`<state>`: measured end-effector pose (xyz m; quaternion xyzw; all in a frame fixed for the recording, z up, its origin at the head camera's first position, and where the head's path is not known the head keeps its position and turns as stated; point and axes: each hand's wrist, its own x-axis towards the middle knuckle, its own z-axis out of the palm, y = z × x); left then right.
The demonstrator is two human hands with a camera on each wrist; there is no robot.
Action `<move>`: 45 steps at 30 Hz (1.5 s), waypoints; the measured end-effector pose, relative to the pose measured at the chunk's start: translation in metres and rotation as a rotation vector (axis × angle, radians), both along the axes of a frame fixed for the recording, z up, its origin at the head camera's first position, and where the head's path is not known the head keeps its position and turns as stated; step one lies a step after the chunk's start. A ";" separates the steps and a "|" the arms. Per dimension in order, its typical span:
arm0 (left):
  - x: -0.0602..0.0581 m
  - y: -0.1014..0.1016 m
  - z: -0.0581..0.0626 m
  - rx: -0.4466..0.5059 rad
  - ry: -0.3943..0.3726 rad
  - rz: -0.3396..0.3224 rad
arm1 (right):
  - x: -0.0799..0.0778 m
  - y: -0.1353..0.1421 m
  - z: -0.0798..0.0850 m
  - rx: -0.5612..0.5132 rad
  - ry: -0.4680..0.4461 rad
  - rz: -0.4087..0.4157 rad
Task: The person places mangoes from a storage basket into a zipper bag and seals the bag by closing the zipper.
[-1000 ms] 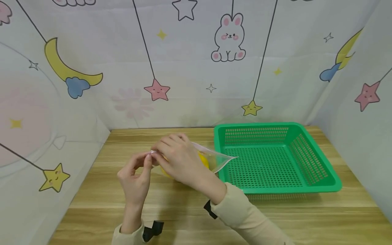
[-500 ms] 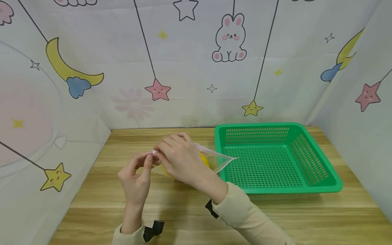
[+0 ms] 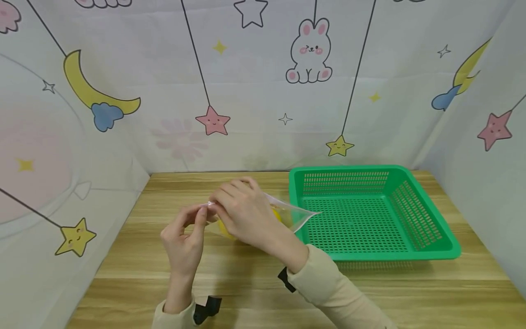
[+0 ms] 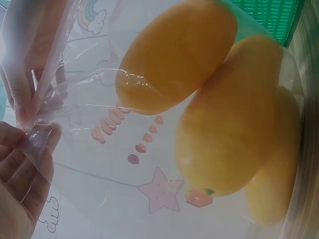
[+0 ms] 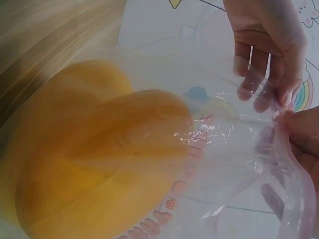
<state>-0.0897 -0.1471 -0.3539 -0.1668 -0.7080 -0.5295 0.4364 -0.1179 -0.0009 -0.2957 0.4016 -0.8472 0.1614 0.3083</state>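
A clear resealable plastic bag [image 3: 289, 212] with a pinkish zip edge stands upright over the table. Several smooth yellow oval fruits, mango-like [image 4: 224, 129], lie in its lower part; in the head view my right hand mostly hides them. My left hand [image 3: 185, 240] pinches the bag's top edge near one corner between thumb and fingers. Right beside it my right hand [image 3: 246, 212] pinches the same edge, its fingertips touching the left ones. In the right wrist view the zip strip [image 5: 294, 169] runs down from the fingers. Whether the seal is closed there cannot be told.
A green perforated plastic basket [image 3: 353, 253] stands right of the bag, whose far corner overlaps its left rim in view. The wooden table [image 3: 135, 265] ends at a printed cloth backdrop [image 3: 255, 91] behind and at the sides.
The head view has shifted slightly. Both hands keep their pinch on the bag's edge; my right hand has edged a little rightward, and the bag stays nearly in place.
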 end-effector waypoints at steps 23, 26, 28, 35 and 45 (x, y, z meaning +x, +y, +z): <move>-0.003 0.002 -0.001 0.031 0.039 -0.008 | -0.002 0.007 0.002 0.023 0.001 -0.001; -0.003 0.001 -0.002 0.037 0.047 -0.008 | -0.002 0.008 0.001 0.027 -0.003 -0.002; -0.003 0.000 -0.002 0.038 0.042 -0.005 | -0.002 0.008 0.001 0.028 -0.011 0.000; 0.000 -0.002 -0.001 0.025 0.016 0.025 | -0.001 0.011 -0.001 0.027 -0.008 0.000; 0.001 -0.004 -0.002 0.020 0.025 0.067 | -0.001 0.014 -0.002 0.035 -0.008 -0.005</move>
